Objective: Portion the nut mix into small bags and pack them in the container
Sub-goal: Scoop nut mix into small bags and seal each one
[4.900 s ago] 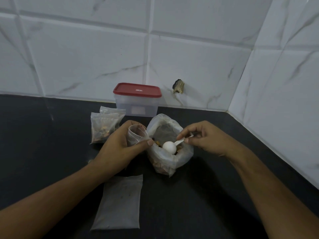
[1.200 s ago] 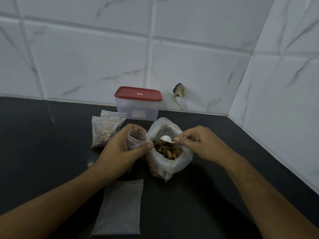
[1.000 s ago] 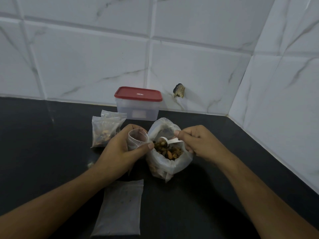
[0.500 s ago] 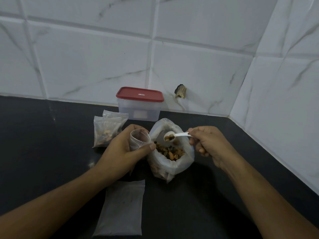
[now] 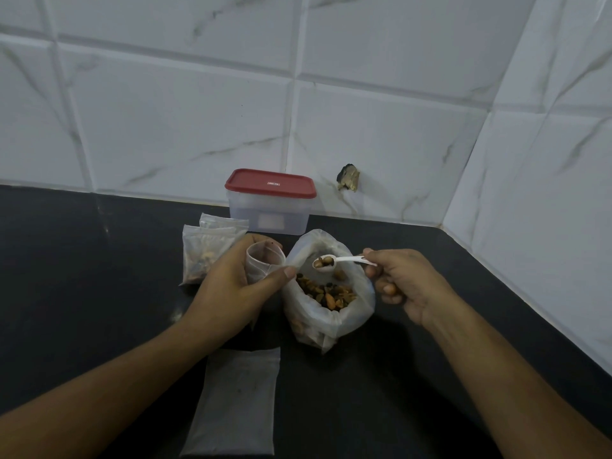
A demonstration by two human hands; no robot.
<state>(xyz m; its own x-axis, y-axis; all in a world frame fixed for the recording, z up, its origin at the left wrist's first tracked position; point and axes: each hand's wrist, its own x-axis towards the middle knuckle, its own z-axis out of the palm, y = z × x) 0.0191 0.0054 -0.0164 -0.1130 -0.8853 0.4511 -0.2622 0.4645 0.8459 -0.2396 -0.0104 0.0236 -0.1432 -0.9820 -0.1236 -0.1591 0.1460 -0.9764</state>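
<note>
My left hand (image 5: 231, 289) grips a small clear bag (image 5: 263, 263) with its mouth held open upward. Just right of it stands the large plastic bag of nut mix (image 5: 328, 289), open at the top. My right hand (image 5: 400, 283) pinches the handle of a white spoon (image 5: 334, 261); its bowl carries a few nuts and hovers over the big bag. Two filled small bags (image 5: 208, 250) lie behind my left hand. A clear container with a red lid (image 5: 270, 202), lid on, stands by the wall.
A flat stack of small bags (image 5: 236, 402) lies near the front edge of the black counter (image 5: 82, 276). White tiled walls close the back and the right side. A chipped spot (image 5: 347, 182) marks the back wall.
My right hand dipped the spoon into the nut mix, scooped, and lifted it out level with nuts in the bowl. My left hand has kept the small bag open in place.
</note>
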